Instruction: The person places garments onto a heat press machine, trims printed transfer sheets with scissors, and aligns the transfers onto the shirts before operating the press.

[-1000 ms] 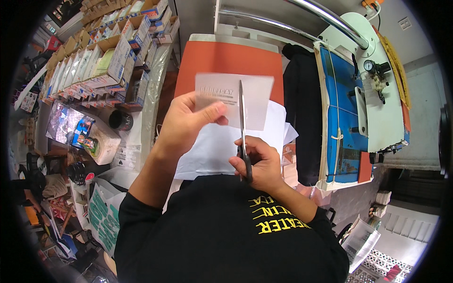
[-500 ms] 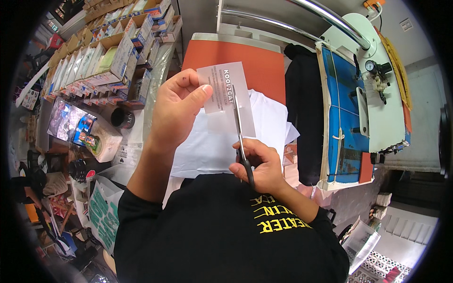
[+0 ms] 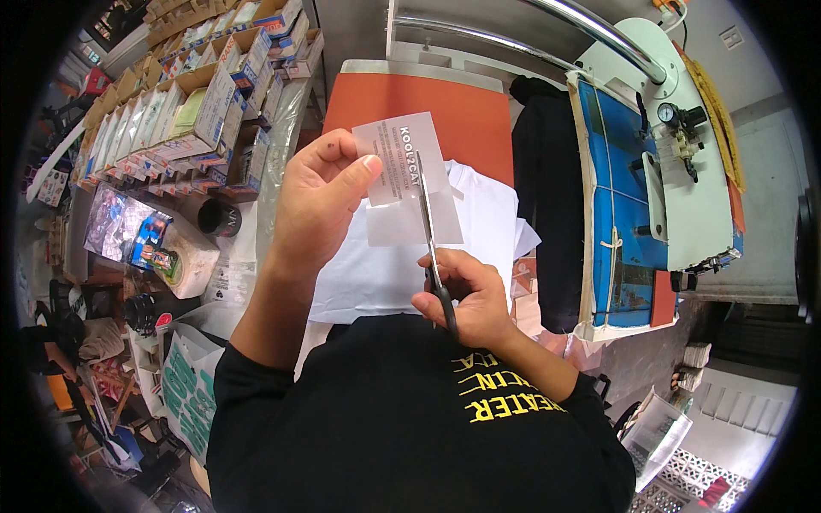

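Between the thumb and fingers of my left hand point(image 3: 323, 192) is a translucent film sheet point(image 3: 389, 227) with small pale print, held up over the table. My right hand point(image 3: 472, 295) grips black-handled scissors point(image 3: 428, 214), thumb and fingers at the handles. The long metal blades point away from me and lie across the sheet, close together. Left of the blades, the lower part of the sheet looks like a separate flap. Beneath both hands a white garment point(image 3: 359, 291) is spread, partly over an orange-red pad point(image 3: 368, 98).
Cardboard boxes point(image 3: 209, 111) of packed sheets stand at the left, near a black mug point(image 3: 219, 218). To the right are a dark cloth point(image 3: 556, 214), a blue panel point(image 3: 629, 205) and a machine with a gauge point(image 3: 667, 113). A metal rail point(image 3: 590, 32) crosses at the far side.
The whole view has shifted slightly. The lower flap of the film shows more plainly left of the scissor blades, and my right hand has moved a little. Both grips are the same.
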{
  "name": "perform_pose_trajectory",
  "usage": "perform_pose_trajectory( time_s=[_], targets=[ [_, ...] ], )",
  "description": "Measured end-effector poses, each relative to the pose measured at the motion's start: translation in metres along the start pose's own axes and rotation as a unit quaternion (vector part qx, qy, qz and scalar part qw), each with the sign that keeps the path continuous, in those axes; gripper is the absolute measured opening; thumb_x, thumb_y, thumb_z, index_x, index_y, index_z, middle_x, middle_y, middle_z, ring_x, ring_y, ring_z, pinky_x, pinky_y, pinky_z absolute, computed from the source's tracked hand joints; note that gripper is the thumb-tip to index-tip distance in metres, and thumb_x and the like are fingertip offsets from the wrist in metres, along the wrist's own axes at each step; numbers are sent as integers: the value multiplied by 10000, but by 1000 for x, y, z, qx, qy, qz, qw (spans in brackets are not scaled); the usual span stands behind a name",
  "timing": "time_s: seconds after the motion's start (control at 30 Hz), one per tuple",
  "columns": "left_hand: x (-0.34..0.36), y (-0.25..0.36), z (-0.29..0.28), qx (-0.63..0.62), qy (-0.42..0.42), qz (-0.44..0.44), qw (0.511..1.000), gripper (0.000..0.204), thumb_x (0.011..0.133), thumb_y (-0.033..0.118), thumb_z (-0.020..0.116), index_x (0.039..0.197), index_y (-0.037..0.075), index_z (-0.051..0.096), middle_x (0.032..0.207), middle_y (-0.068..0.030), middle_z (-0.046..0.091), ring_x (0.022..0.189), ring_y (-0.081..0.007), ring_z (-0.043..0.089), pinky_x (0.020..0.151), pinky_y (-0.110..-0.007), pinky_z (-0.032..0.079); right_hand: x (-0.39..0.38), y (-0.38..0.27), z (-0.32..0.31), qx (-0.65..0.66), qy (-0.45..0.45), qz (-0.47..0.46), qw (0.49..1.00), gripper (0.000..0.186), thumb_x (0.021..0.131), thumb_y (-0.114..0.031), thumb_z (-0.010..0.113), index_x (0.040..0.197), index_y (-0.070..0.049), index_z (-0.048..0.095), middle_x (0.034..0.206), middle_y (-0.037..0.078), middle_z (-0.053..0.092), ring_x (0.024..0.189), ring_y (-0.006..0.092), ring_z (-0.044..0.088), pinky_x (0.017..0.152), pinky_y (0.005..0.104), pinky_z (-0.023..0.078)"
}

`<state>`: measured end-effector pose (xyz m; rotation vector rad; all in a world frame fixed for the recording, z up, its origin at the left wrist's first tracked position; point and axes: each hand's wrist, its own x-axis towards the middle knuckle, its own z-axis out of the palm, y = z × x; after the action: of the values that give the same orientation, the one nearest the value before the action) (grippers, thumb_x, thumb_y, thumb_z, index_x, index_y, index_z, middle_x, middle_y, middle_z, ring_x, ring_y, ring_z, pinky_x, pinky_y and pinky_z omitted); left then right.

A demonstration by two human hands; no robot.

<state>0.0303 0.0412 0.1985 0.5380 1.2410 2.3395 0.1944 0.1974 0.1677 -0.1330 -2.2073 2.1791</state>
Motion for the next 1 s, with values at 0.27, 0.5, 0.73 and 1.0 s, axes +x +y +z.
perform_pose_trajectory(
  time_s=[0.27,0.5,0.73,1.0],
  targets=[
    [-3,-3,-10,44,16,-20,999,45,925,49,616,895,24,597,834,8,622,756,-29,539,692,-191,421,-1,0,4,6,8,47,999,372,801,-126,813,1093,-4,618,634,-37,534,547,27,504,505,206,386],
    [-29,-10,-9,37,50,-22,998,61,912,38,638,879,20,590,857,-5,637,796,-52,562,740,-221,454,1,8,12,-1,-12,22,1000,385,802,-140,814,1103,-1,618,635,-15,576,549,35,538,505,212,404],
    [-81,-7,-41,44,131,-13,990,53,922,59,630,898,18,607,869,-15,652,803,-59,573,755,-228,462,-1,27,42,4,-86,81,993,351,823,-139,801,1084,0,612,621,-5,592,526,47,550,485,217,404],
    [-173,-8,-72,19,318,-8,948,56,923,78,624,904,27,614,852,-20,644,756,-59,563,696,-213,440,11,46,95,16,-258,159,953,365,853,-159,781,1127,-10,592,681,8,592,554,73,575,487,230,439]
  ],
)
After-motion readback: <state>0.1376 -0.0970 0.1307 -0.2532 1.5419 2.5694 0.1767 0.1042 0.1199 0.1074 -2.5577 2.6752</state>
